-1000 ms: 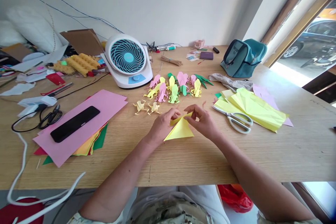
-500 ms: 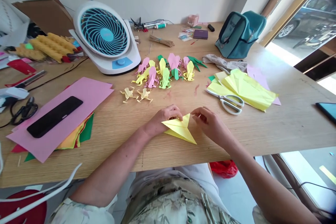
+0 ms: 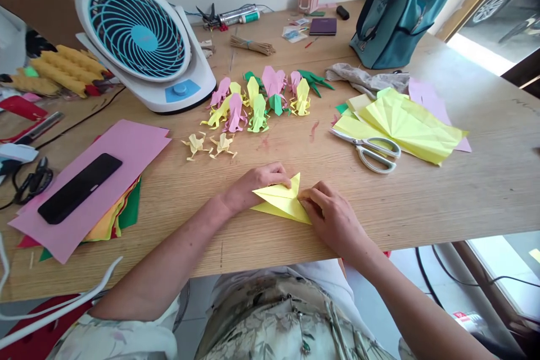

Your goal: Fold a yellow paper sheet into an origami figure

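A folded yellow paper point(image 3: 280, 202) lies flat on the wooden table point(image 3: 422, 202) near its front edge. My left hand point(image 3: 253, 183) rests on the paper's left part, fingers curled and pressing it down. My right hand point(image 3: 333, 216) pinches the paper's right edge between thumb and fingers. Behind the paper stands a cluster of small folded paper figures point(image 3: 257, 104) in pink, yellow and green, with two pale yellow figures point(image 3: 208, 145) in front of them.
White-handled scissors point(image 3: 371, 152) lie right of my hands beside pleated yellow paper point(image 3: 405, 126). A stack of coloured sheets point(image 3: 93, 180) with a black bar point(image 3: 79, 187) on it lies left. A white and blue fan point(image 3: 139, 39) and a teal bag point(image 3: 396, 14) stand behind.
The view has tilted down and come closer. The yellow paper has been laid flatter on the table, and my right hand has moved down onto its right edge.
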`<action>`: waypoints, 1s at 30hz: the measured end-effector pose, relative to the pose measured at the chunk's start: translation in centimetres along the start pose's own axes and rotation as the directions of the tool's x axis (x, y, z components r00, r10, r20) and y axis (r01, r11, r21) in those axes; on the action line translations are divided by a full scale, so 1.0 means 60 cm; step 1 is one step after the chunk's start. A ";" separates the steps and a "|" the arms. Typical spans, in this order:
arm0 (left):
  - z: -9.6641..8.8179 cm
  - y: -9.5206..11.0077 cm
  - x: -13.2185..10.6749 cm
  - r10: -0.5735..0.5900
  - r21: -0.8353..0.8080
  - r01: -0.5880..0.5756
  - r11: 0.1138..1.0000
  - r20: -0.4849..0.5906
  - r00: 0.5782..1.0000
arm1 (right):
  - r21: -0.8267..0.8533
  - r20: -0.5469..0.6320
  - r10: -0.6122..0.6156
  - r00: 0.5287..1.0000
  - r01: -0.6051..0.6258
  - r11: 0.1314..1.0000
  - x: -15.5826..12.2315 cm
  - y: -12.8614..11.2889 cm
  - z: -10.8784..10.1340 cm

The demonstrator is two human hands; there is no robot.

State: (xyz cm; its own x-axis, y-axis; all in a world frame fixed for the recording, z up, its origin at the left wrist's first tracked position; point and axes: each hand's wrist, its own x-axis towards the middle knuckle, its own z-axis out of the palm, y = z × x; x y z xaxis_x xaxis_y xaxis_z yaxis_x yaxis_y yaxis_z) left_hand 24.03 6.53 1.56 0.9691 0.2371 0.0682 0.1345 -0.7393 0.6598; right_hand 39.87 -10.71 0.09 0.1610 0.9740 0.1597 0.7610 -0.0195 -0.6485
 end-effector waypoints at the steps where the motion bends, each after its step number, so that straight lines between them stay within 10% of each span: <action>1: -0.002 0.001 0.003 -0.005 0.000 0.005 1.000 0.008 1.000 | -0.004 -0.007 -0.001 1.000 0.001 1.000 0.000 0.001 0.001; 15: -0.006 -0.006 0.036 0.047 0.094 -0.051 0.994 0.051 0.998 | 0.007 -0.026 0.044 0.999 -0.044 0.999 0.003 -0.006 -0.003; 21: -0.001 0.002 0.037 0.030 0.194 -0.039 0.980 0.049 0.998 | -0.123 -0.359 -0.259 0.897 0.230 0.966 -0.010 -0.018 -0.009; 24: -0.004 0.009 0.041 -0.029 0.226 0.017 0.974 0.050 0.998 | -0.278 -0.144 -0.452 0.880 0.402 0.872 0.000 -0.026 -0.008; 30: 0.001 0.008 0.040 -0.102 0.189 0.107 0.976 -0.035 0.994 | -0.418 0.019 -0.319 0.948 0.297 0.858 0.027 -0.022 -0.001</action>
State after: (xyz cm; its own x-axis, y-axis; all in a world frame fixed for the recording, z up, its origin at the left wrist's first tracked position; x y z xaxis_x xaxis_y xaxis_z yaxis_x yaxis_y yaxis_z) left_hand 26.41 6.72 2.01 0.9424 0.3333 0.0269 0.2738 -0.8153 0.5101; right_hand 39.19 -9.14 1.23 -0.1020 0.9334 0.3441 0.9638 0.1784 -0.1982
